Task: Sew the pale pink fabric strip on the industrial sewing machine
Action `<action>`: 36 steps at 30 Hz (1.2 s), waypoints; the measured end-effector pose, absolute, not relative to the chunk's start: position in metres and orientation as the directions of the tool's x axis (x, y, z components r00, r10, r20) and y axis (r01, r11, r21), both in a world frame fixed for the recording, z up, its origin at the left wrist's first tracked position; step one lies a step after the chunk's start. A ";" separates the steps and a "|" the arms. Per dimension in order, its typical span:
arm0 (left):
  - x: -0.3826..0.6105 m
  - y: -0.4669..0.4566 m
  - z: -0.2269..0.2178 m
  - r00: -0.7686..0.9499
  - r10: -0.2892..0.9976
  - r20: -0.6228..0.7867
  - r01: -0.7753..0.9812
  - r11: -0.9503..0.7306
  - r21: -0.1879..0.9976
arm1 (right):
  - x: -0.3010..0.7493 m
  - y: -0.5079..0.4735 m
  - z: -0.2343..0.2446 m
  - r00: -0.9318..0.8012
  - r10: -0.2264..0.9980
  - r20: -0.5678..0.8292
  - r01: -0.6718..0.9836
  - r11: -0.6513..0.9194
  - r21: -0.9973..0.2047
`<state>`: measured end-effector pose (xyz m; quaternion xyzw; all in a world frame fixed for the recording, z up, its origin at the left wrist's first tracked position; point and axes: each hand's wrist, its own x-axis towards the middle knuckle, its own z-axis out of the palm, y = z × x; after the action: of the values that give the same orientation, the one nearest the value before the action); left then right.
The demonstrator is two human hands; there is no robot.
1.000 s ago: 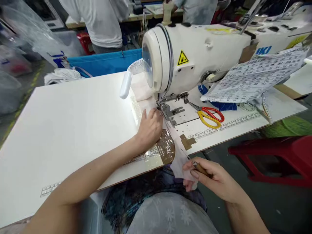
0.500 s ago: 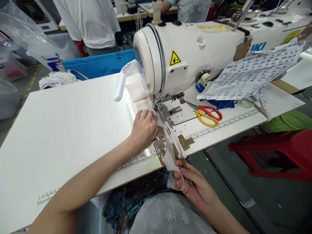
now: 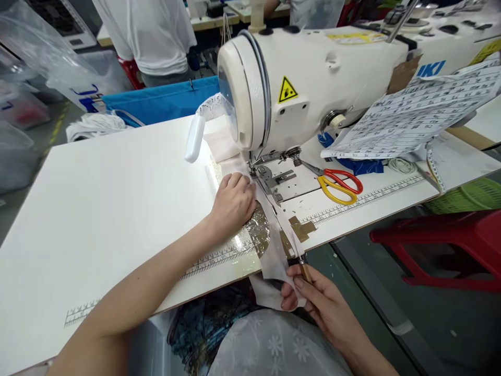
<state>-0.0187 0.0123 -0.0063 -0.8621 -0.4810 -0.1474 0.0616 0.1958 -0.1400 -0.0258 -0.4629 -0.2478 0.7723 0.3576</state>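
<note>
Cloth [image 3: 274,256]: pale, thin, at centre of the frame, extending from beneath the needle area of the machine [image 3: 305,89] down past the table's front edge to lower centre.

Left hand [image 3: 235,201]: centre, resting on the cloth near the needle area, fingers bent; whether they pinch it cannot be told.

Right hand [image 3: 317,297]: lower right of centre, beyond the table edge, thumb and fingers pinching the tool [image 3: 306,272], wooden-handled, with the cloth's lower end against the fingers.

Scissors [image 3: 340,187]: one red handle, one yellow; right of centre, lying on the table [image 3: 117,198], blades toward the machine.

Sheet [image 3: 415,117]: printed, upper right, in front of the machine.

Scrap [image 3: 362,166]: blue, partly under the sheet.

Stool [image 3: 450,235]: red, right edge.

Basket [image 3: 473,193]: green, above the stool.

Person [image 3: 148,36]: white shirt, upper left, beyond the table.
</note>
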 end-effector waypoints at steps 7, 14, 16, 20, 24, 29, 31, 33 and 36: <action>-0.014 0.017 -0.006 0.477 0.825 0.303 0.857 -0.513 0.047 | 0.208 -0.135 -0.023 -0.260 0.889 -0.376 -0.069 -0.405 -0.912; -0.019 0.021 -0.004 0.471 0.832 0.292 0.849 -0.518 0.104 | 0.203 -0.129 -0.025 -0.273 0.912 -0.305 -0.011 -0.320 -0.947; -0.020 0.016 -0.002 0.469 0.827 0.311 0.847 -0.521 0.109 | 0.203 -0.128 -0.024 -0.275 0.911 -0.307 -0.005 -0.320 -0.947; -0.016 0.007 -0.003 0.495 0.802 0.333 0.819 -0.559 0.129 | 0.205 -0.128 -0.024 -0.280 0.908 -0.313 0.000 -0.326 -0.945; -0.010 0.003 -0.008 0.527 0.779 0.339 0.802 -0.588 0.106 | 0.207 -0.130 -0.024 -0.304 0.906 -0.294 -0.008 -0.311 -0.950; -0.008 0.002 -0.012 0.531 0.769 0.357 0.805 -0.589 0.071 | 0.205 -0.130 -0.026 -0.323 0.901 -0.291 0.006 -0.305 -0.952; -0.008 0.001 -0.012 0.532 0.768 0.357 0.804 -0.590 0.073 | 0.204 -0.130 -0.026 -0.312 0.905 -0.289 0.010 -0.301 -0.954; -0.007 0.000 -0.012 0.531 0.769 0.356 0.803 -0.591 0.078 | 0.203 -0.129 -0.025 -0.300 0.911 -0.282 0.016 -0.291 -0.957; -0.006 -0.001 -0.012 0.534 0.768 0.355 0.801 -0.594 0.080 | 0.202 -0.127 -0.024 -0.288 0.919 -0.268 0.036 -0.269 -0.962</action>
<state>-0.0065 -0.0010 -0.0123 -0.8745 -0.4484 -0.1790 0.0462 0.2016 -0.1269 -0.0245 -0.4840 -0.4937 0.6326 0.3490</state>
